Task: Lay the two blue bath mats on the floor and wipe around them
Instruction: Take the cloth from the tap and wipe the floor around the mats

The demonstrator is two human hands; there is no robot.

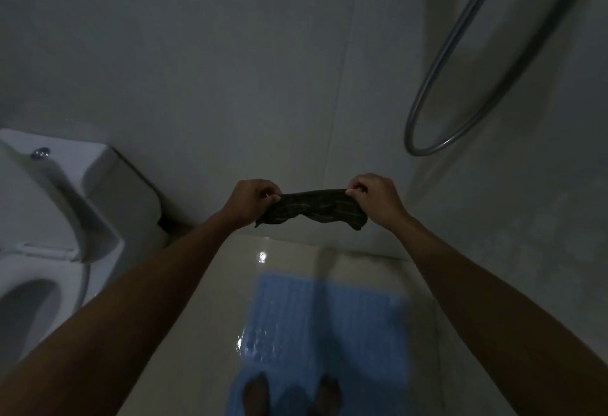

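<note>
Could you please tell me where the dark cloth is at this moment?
In the head view the dark cloth is at centre frame, stretched between the left hand and right hand, above the blue bath mat and right of the toilet.

Two hands — the left hand [251,200] and the right hand [375,197] — and one dark cloth [312,208]. One blue mat [329,323] shows on the floor, two feet [324,396], one toilet [49,218], one hose [467,63].

Toilet [49,218] is blocking the left side; shower hose [460,86] is hanging along the right wall. Bare floor [204,317] strips are lying open both sides of the blue mat [322,323], left strip wider.
</note>
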